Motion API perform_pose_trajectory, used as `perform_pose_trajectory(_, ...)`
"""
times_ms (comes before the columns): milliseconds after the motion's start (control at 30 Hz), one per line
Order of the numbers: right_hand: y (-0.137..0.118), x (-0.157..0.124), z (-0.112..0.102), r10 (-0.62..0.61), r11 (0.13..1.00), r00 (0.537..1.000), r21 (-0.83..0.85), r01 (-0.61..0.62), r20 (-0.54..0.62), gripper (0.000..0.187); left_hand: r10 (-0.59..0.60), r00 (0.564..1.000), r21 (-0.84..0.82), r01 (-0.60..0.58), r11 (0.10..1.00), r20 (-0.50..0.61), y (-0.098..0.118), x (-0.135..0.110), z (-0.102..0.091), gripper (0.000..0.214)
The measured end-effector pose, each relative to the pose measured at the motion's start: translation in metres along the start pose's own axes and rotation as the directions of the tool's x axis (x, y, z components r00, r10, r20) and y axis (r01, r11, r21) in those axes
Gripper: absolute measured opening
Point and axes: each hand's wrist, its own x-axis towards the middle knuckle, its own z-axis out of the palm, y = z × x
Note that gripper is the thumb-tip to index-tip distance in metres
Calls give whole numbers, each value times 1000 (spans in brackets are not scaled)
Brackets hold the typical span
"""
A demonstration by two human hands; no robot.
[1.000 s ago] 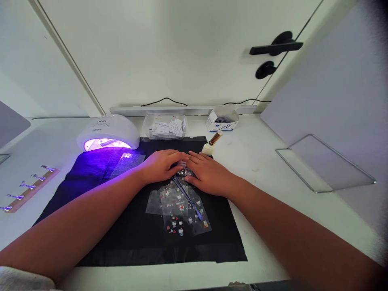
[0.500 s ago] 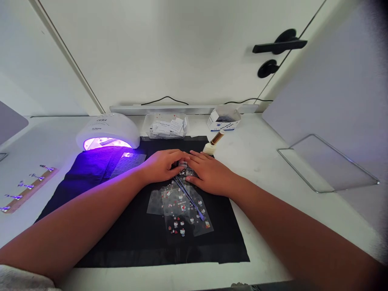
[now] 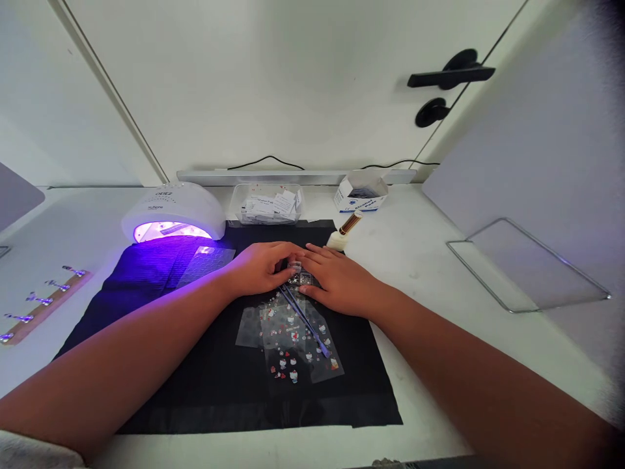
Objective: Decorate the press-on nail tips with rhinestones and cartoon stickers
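A small clear compartment case (image 3: 305,279) with tiny shiny pieces inside sits between my hands on the black mat (image 3: 205,384). My left hand (image 3: 261,268) curls at its left side, with thumb and fingertips on a raised clear part, perhaps a lid. Around its right side my right hand (image 3: 344,283) is bent, thumb at the near edge and fingers over the far side, hiding much of it. Tweezers (image 3: 307,324) lie just below, across clear sticker sheets (image 3: 278,335) printed with small cat figures. A cream polish bottle (image 3: 338,240) with a gold-and-white cap stands beyond my right fingers.
A lit white nail lamp (image 3: 173,208) stands at the back left, near another clear sheet (image 3: 205,264). Behind are a plastic tub (image 3: 267,218) of packets and an alcohol pad box (image 3: 361,198). A strip with metal stands (image 3: 49,309) lies left; a wire frame (image 3: 527,264) is right.
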Motion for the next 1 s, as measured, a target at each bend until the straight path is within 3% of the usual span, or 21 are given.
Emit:
perform_pose_trajectory(700,-4,-1,-3,13,1000,1000,-8,-13,-3,62,64,997,-29,-66,997,-41,-4,-1,-1,20)
perform_pose_trajectory(1000,0,1,0,20,999,998,47,-17,-61,62,101,994,-10,-101,995,-34,-4,-1,-1,12)
